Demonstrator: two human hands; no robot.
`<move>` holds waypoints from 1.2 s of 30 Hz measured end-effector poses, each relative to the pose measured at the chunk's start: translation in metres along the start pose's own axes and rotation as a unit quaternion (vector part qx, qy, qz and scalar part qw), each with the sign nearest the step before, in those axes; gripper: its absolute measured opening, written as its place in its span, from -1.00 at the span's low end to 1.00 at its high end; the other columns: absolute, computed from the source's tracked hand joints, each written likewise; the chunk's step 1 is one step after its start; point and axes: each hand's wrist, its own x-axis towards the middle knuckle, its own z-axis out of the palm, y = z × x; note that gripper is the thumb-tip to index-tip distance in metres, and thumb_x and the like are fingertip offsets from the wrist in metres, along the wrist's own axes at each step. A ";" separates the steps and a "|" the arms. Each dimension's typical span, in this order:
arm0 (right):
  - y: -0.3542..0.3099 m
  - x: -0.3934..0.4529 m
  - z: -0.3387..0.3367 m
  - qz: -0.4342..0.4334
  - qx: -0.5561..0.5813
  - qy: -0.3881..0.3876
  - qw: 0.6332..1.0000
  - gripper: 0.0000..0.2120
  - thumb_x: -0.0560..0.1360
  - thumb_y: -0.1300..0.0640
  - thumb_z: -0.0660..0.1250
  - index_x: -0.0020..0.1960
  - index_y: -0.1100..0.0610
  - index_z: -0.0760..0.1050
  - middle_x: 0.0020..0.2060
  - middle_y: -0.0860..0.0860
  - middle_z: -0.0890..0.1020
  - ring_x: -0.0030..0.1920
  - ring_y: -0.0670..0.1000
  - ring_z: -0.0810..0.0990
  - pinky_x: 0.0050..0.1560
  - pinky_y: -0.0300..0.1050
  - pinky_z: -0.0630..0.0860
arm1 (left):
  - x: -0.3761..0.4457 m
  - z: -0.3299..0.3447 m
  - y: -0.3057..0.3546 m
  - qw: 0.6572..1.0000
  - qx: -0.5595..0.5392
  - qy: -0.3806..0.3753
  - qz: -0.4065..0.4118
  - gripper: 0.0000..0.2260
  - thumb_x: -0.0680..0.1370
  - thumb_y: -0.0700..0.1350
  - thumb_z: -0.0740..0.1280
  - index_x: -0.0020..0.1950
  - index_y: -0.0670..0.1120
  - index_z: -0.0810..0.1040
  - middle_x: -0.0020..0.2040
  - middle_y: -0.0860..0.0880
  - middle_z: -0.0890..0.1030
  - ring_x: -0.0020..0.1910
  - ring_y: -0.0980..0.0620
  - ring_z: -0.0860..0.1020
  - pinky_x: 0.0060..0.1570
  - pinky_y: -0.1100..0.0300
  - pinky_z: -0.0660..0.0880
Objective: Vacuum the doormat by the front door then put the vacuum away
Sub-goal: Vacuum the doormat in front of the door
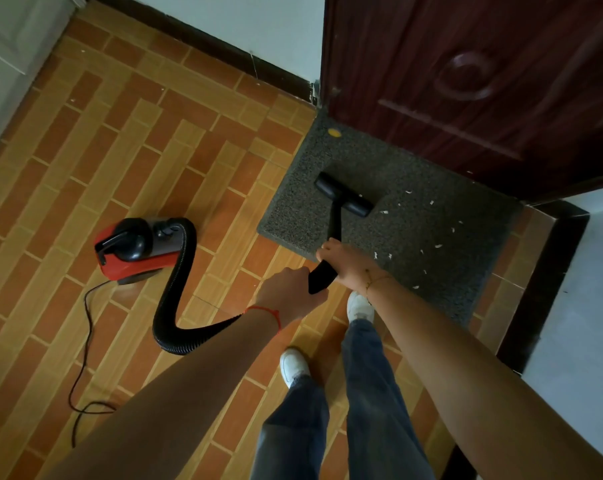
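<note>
We see a gray doormat (414,216) by the dark door, dotted with white bits. Our red vacuum (139,249) sits on the floor; its black nozzle (343,195) rests on the mat.

Your doormat (414,216) is boxed in: door (483,81) tight along its far edge, dark step edge (542,271) at its right end. Left of the doormat, open tile floor (137,150). Beyond that, vacuum body (137,247), looping hose (175,296) and cord (85,341) block the way.
</note>
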 end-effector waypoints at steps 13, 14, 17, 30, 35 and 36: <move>0.118 0.016 -0.078 -0.036 -0.035 -0.011 0.999 -0.82 0.49 0.32 0.29 0.08 0.19 0.44 0.14 0.10 0.49 0.20 0.12 0.52 0.06 0.03 0.54 | 0.081 -0.042 0.102 0.998 -0.065 0.003 -0.019 -0.74 0.54 0.07 0.23 -0.18 -0.09 0.53 -0.41 0.02 0.50 -0.49 0.05 0.46 -0.48 0.22 0.37; 0.126 0.019 -0.084 -0.037 -0.038 -0.013 0.999 -0.83 0.49 0.32 0.28 0.07 0.19 0.44 0.14 0.10 0.49 0.19 0.13 0.53 0.05 0.06 0.55 | 0.088 -0.046 0.106 0.998 -0.066 0.009 -0.015 -0.75 0.54 0.07 0.24 -0.18 -0.07 0.52 -0.41 0.03 0.50 -0.49 0.07 0.46 -0.50 0.23 0.35; 0.147 0.028 -0.099 -0.039 -0.036 -0.012 0.999 -0.82 0.48 0.34 0.27 0.06 0.19 0.44 0.13 0.10 0.49 0.15 0.15 0.56 -0.06 0.00 0.54 | 0.106 -0.057 0.121 0.997 -0.074 0.010 -0.016 -0.74 0.54 0.09 0.23 -0.19 -0.07 0.50 -0.41 0.02 0.51 -0.49 0.06 0.46 -0.52 0.23 0.35; 0.194 0.038 -0.128 -0.049 -0.046 -0.025 0.997 -0.83 0.48 0.31 0.29 0.06 0.17 0.46 0.13 0.08 0.50 0.11 0.14 0.58 0.02 0.07 0.57 | 0.136 -0.075 0.159 0.995 -0.101 0.012 -0.011 -0.71 0.54 0.10 0.24 -0.12 -0.11 0.54 -0.36 -0.04 0.57 -0.43 0.00 0.53 -0.38 0.09 0.53; 0.182 0.036 -0.126 -0.046 -0.042 -0.020 0.998 -0.83 0.50 0.30 0.29 0.08 0.18 0.47 0.13 0.08 0.52 0.13 0.13 0.58 0.04 0.05 0.57 | 0.128 -0.075 0.152 0.997 -0.072 0.018 -0.007 -0.73 0.54 0.10 0.23 -0.11 -0.09 0.54 -0.38 -0.01 0.53 -0.43 0.02 0.51 -0.42 0.16 0.46; 0.179 0.035 -0.125 -0.046 -0.040 -0.022 0.998 -0.83 0.50 0.29 0.29 0.08 0.18 0.47 0.13 0.08 0.52 0.13 0.13 0.58 0.04 0.04 0.56 | 0.126 -0.074 0.150 0.998 -0.067 0.021 -0.005 -0.73 0.54 0.10 0.23 -0.12 -0.09 0.54 -0.38 0.00 0.53 -0.44 0.02 0.51 -0.44 0.17 0.44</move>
